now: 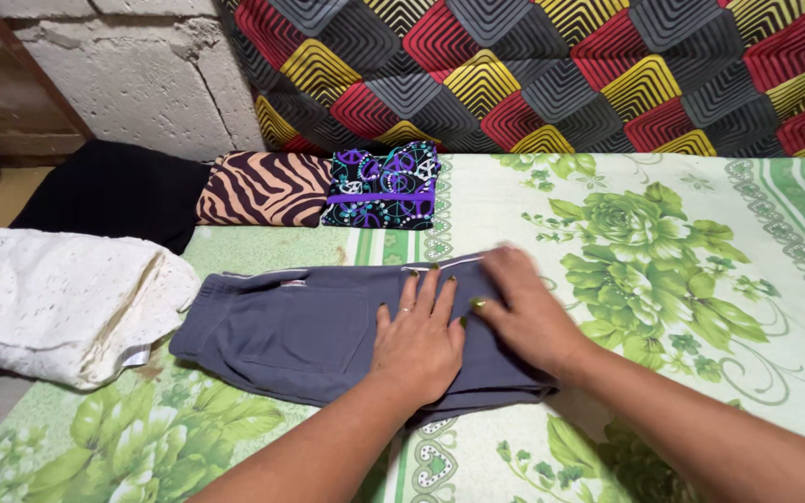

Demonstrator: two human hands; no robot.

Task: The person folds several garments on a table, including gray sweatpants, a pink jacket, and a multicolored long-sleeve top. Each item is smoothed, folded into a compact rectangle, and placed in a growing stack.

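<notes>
A pair of grey-blue shorts [291,331] lies folded on a bed covered by a green floral sheet [663,270]. My left hand [418,340] rests flat on the right half of the shorts, fingers spread. My right hand [525,307] presses on the shorts' right end, fingers laid flat over the fabric edge. Neither hand grips anything.
A white lace garment [53,303] lies at the left. Behind the shorts sit three folded pieces in a row: black [114,191], zebra-striped [263,189] and black with purple symbols [384,186]. A red, yellow and grey patterned cloth [561,70] hangs at the back.
</notes>
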